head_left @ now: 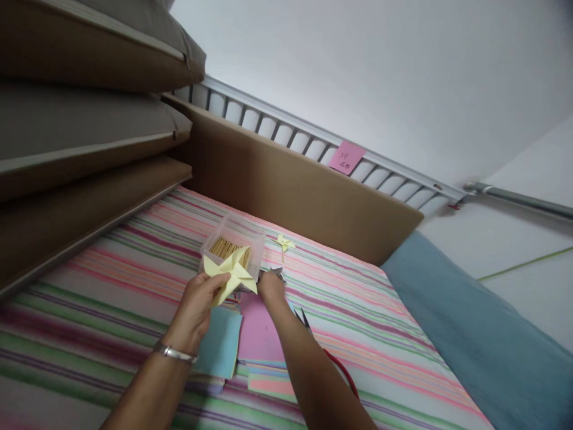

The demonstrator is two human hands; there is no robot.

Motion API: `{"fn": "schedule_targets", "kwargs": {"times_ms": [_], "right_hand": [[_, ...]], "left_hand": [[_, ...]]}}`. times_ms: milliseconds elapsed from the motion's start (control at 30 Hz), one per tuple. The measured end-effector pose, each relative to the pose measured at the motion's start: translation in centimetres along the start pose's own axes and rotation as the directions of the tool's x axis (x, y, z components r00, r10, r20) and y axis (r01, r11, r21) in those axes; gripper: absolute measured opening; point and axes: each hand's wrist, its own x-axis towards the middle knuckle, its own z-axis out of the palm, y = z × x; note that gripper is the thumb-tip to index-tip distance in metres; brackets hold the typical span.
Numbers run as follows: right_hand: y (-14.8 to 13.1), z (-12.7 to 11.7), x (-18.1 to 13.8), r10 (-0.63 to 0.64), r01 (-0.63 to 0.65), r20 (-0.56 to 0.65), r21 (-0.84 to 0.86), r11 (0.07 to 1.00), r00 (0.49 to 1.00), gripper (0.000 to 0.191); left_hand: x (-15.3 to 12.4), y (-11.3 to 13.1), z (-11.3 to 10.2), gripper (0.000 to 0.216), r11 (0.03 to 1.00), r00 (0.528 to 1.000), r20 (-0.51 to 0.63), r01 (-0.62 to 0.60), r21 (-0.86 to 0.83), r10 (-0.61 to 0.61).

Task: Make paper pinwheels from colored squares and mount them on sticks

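Note:
My left hand (pixel 209 298), wearing a silver bracelet (pixel 175 353), pinches a pale yellow paper pinwheel (pixel 231 272) between thumb and fingers. Behind the pinwheel stands a clear plastic box (pixel 254 239) with many thin wooden sticks (pixel 222 247) inside. My right hand (pixel 271 288) is just right of the box, its fingers mostly hidden and curled beside a dark grey metallic item (pixel 278 273) that I cannot make out. A smaller yellow pinwheel on a stick (pixel 285 242) lies farther back on the striped cloth. Scissors (pixel 304 319) with red handles lie partly under my right forearm.
Blue paper (pixel 219 340) and pink paper (pixel 262 334) top stacks of coloured sheets near my wrists. A brown board (pixel 286 185) rises behind the striped cloth (pixel 147 280), before a white radiator (pixel 268 128) with a pink note (pixel 347 157). Thick cushioned panels (pixel 89 131) stand at left.

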Motion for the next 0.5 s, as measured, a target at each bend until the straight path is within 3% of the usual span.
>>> {"fn": "schedule_targets", "kwargs": {"times_ms": [267,500], "right_hand": [[-0.4,-1.3,0.2,-0.06,0.061,0.139,-0.009,0.998,0.988,0.027],[0.2,-0.9,-0.1,-0.062,0.063,0.092,-0.01,0.998,0.994,0.026]], "left_hand": [[0.1,-0.1,-0.1,0.023,1.0,0.999,0.029,0.025,0.0,-0.025],[-0.1,0.1,0.1,0.02,1.0,0.999,0.032,0.014,0.01,-0.015]]}}
